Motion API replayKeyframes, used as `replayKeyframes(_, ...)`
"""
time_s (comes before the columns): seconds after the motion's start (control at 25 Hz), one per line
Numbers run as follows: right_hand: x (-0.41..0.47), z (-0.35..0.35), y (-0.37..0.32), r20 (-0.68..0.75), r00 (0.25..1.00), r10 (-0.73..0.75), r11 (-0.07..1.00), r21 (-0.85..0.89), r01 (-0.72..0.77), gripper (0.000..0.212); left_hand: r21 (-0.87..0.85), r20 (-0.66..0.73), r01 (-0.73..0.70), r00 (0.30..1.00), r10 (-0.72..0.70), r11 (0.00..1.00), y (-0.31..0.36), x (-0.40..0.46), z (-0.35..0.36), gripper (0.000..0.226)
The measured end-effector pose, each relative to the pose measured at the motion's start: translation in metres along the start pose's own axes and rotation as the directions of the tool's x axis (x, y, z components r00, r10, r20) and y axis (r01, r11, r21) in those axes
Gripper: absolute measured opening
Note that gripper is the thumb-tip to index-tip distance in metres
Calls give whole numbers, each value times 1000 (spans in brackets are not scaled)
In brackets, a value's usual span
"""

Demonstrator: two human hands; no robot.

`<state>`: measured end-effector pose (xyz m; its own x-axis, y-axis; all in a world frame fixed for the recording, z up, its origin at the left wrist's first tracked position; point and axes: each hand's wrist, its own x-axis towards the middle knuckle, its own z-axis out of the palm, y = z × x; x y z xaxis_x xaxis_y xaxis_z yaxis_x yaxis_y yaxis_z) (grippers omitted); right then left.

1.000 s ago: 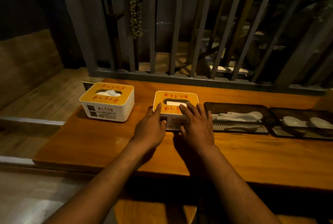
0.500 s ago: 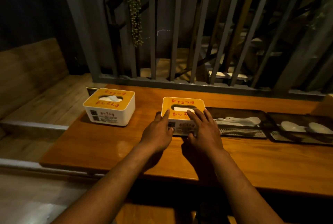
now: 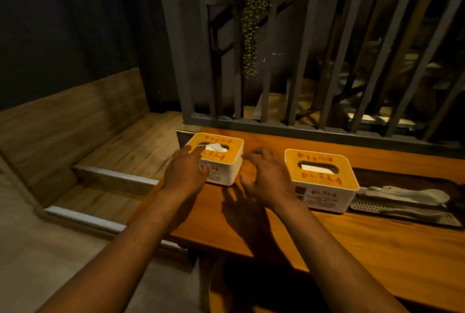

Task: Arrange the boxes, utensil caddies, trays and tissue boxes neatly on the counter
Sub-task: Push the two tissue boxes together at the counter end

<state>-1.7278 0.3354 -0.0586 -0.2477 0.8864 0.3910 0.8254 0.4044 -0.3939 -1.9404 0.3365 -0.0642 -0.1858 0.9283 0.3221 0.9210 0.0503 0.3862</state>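
Reaching: left hand [image 3: 187, 170] spread, fingertips on left tissue box [image 3: 221, 161]; right hand [image 3: 266, 176] open, empty, hovering just right of it | box near counter [image 3: 327, 242] left end, bare wood before it | right tissue box [image 3: 324, 181] touching spoon tray [image 3: 407, 209] | red lid writing unreadable

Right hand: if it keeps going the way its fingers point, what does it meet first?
Probably the left tissue box: the right hand is open, fingers aimed at its right side wall, apparently not touching.

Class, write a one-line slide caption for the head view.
Both hands, left and right, reach for the far-left tissue box on the wooden counter.
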Motion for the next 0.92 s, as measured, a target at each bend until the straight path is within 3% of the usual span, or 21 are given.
replayKeyframes(0.16, 34, 50, -39, 71, 997, 0, 992, -127, 9, 47, 61, 156, -90, 985, 80, 994, -40, 32, 8, 54)
replayKeyframes(0.4, 55, 81, -13, -89, 974, 207, 958, -183, -221, 44, -49, 38, -312, 949, 314, 949, -45, 76, 53, 47)
replayKeyframes(0.52, 70, 81, 7, -110, 943, 314, 922, -203, -331, 47, -116, 61, -352, 931, 360, 929, -25, 108, 76, 45)
replayKeyframes(0.92, 177, 91, 60, 35, 870, 492, 793, -431, -431, 96, 8, 127, -380, 918, 376, 925, 16, 210, 138, 60)
